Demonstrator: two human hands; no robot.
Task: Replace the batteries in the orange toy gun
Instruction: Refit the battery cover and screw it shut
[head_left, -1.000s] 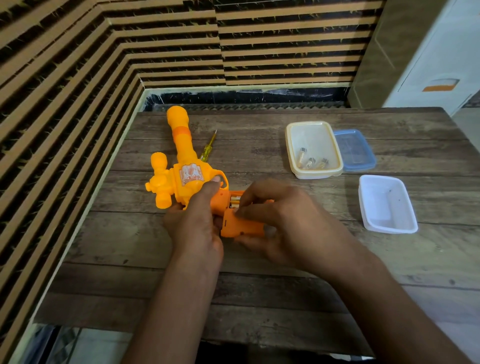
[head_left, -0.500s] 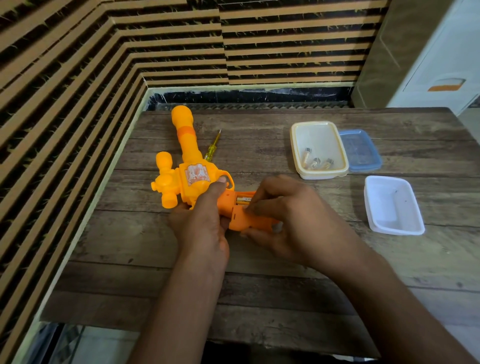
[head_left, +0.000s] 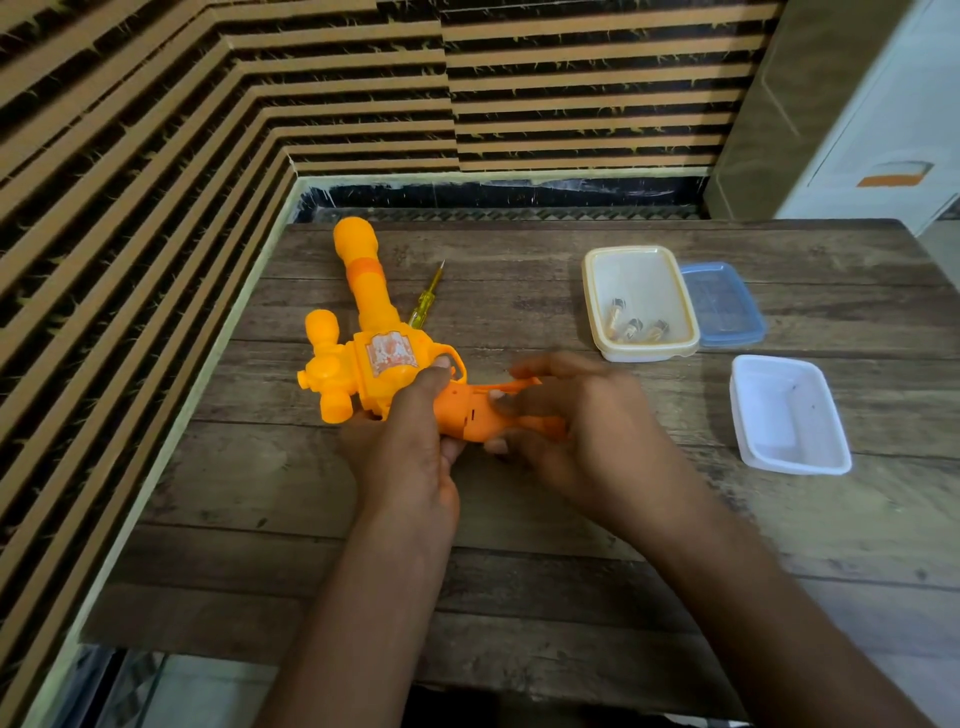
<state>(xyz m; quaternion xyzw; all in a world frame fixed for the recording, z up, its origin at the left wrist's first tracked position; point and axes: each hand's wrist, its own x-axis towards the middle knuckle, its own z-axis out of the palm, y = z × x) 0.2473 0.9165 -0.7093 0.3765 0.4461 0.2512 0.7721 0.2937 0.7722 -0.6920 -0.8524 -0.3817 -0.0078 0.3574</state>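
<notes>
The orange toy gun (head_left: 363, 332) lies on the wooden table (head_left: 519, 519) with its barrel pointing away from me. My left hand (head_left: 410, 447) grips the gun where the body meets the handle, thumb on the trigger guard. My right hand (head_left: 576, 426) holds the darker orange handle (head_left: 467, 415), fingers curled round its end, with a thin orange cover strip (head_left: 511, 385) under the fingertips. The battery slot is hidden by my fingers. Three batteries (head_left: 636, 325) lie in a cream tub (head_left: 597, 291).
A yellow screwdriver (head_left: 427, 299) lies just right of the barrel. A blue lid (head_left: 727, 306) sits beside the cream tub, and a white tub (head_left: 789, 415) stands at the right. Striped walls close the left and far sides.
My right hand has shifted along the handle and now covers the battery slot, where batteries showed before. The cover strip now sits along the handle's top. The left hand keeps its grip.
</notes>
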